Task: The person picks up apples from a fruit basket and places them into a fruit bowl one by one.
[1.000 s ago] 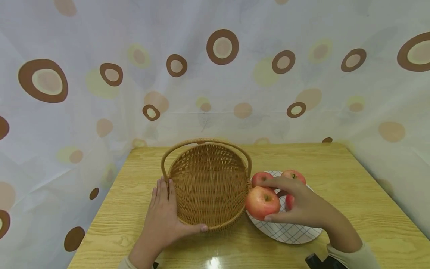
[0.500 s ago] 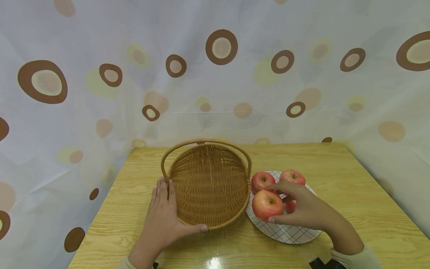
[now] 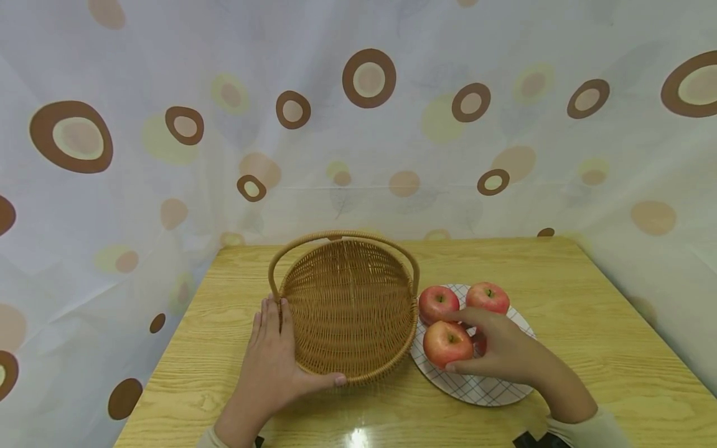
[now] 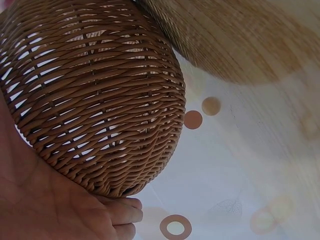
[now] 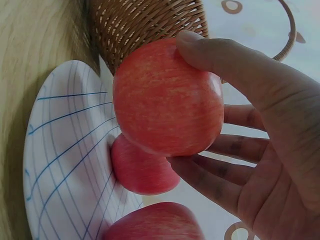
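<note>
My right hand holds a red-yellow apple between thumb and fingers, over the left part of a white plate with blue grid lines. In the right wrist view this apple shows above the plate's surface, the thumb on one side and fingertips at the other. Behind it on the plate sit a red apple and a paler one; another is mostly hidden by the hand. My left hand rests against a wicker basket, fingers straight along its left side, thumb along the front rim.
The basket's arched handle stands upright over its bare inside. The basket's right rim is close beside the plate. All stand on a wood-grain table, with a patterned sheet hanging behind and at both sides.
The right hand has moved the held apple a little right and down, away from the basket's rim and lower over the plate. The left hand and basket stay put.
</note>
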The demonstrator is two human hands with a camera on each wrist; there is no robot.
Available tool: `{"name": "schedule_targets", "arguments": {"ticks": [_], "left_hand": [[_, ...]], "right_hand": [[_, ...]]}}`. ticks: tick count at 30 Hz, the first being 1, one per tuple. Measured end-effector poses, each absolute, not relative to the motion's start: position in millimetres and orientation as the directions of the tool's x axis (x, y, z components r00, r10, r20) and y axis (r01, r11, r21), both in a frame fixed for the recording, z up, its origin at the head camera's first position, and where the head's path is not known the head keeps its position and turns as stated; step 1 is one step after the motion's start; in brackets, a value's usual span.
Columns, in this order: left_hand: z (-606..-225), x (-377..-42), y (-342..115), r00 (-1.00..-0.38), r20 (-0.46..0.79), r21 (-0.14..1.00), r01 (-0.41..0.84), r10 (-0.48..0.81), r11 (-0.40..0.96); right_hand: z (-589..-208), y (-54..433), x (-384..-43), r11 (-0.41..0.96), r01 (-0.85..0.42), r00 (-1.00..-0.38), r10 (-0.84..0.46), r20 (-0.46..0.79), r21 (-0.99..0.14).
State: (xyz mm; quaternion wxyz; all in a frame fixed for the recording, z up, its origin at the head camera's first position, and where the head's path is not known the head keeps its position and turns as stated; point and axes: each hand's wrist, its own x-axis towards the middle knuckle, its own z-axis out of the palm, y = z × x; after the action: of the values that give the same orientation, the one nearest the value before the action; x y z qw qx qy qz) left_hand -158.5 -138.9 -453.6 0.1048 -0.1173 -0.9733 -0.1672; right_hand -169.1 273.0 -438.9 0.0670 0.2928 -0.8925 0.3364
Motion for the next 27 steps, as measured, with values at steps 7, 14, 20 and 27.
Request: {"name": "schedule_targets", "arguments": {"ticks": [7, 14, 20, 27], "left_hand": [[-453.5, -158.7, -139.1, -0.950, 0.242, 0.299, 0.265, 0.196, 0.917], [-453.0, -158.8, -139.4, -0.950, 0.240, 0.296, 0.267, 0.200, 0.917], [-453.4, -159.4, -139.3, -0.952, 0.235, 0.296, 0.265, 0.199, 0.918], [-453.8, -159.6, -139.3, -0.953, 0.229, 0.299, 0.262, 0.197, 0.918]], "right_hand": [[-443.6, 271.6, -171.0, 0.627, -0.552, -0.830, -0.477, 0.289, -0.550], [-445.5, 270.4, -172.0, 0.652, -0.525, -0.847, -0.461, 0.264, -0.547], [-447.7, 270.2, -173.3, 0.658, -0.530, -0.845, -0.461, 0.270, -0.535], [-451.3, 269.6, -175.5, 0.650, -0.528, -0.843, -0.478, 0.246, -0.546]]}}
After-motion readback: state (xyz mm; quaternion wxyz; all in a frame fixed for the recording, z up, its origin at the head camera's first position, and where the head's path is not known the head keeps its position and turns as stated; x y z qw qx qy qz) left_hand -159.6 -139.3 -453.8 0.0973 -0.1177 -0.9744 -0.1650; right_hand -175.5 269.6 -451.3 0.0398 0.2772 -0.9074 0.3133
